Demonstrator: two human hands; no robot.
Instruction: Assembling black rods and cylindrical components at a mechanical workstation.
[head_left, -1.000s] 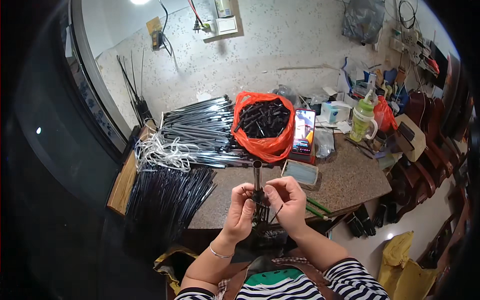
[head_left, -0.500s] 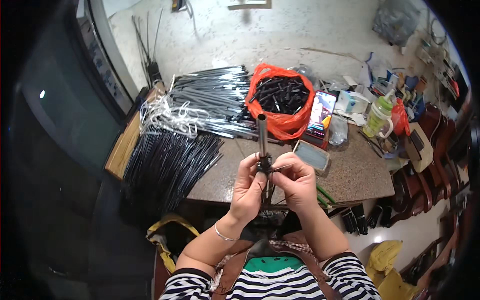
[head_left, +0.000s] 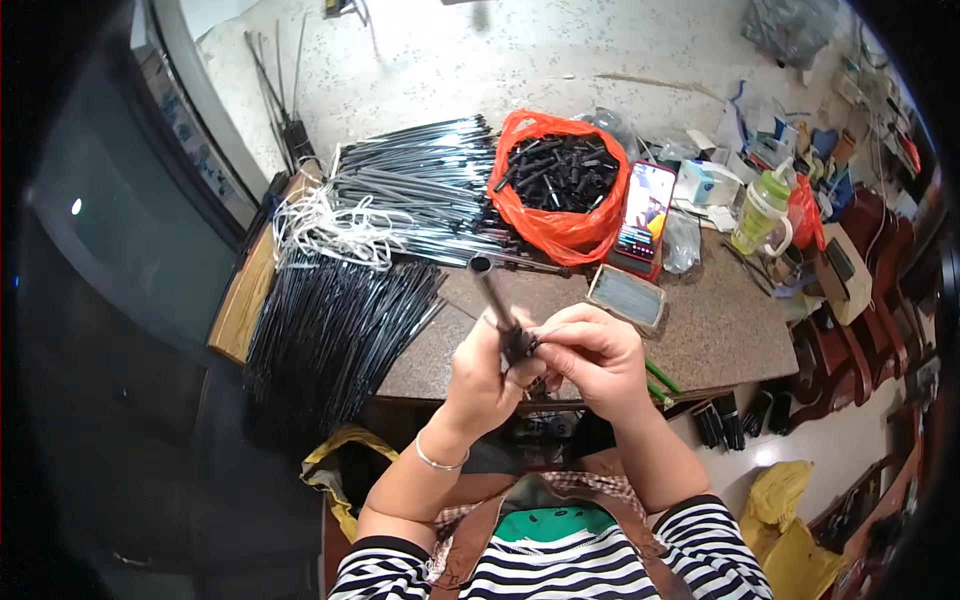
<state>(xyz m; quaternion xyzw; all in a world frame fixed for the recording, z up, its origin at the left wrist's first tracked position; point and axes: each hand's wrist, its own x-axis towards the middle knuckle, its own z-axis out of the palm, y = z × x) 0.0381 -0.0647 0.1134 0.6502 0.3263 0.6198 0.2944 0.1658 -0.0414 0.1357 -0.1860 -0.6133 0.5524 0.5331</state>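
Now the tube in the hands leans further left.

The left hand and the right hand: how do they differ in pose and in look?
The left hand closes around the dark piece below the metal tube, while the right hand pinches at that piece's side. The left hand has a silver bracelet at the wrist; the right hand has none. Both work at the same piece.

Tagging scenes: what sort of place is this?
Probably a small home workshop: piles of thin rods and a red bag of black parts share the speckled worktop with a green bottle.
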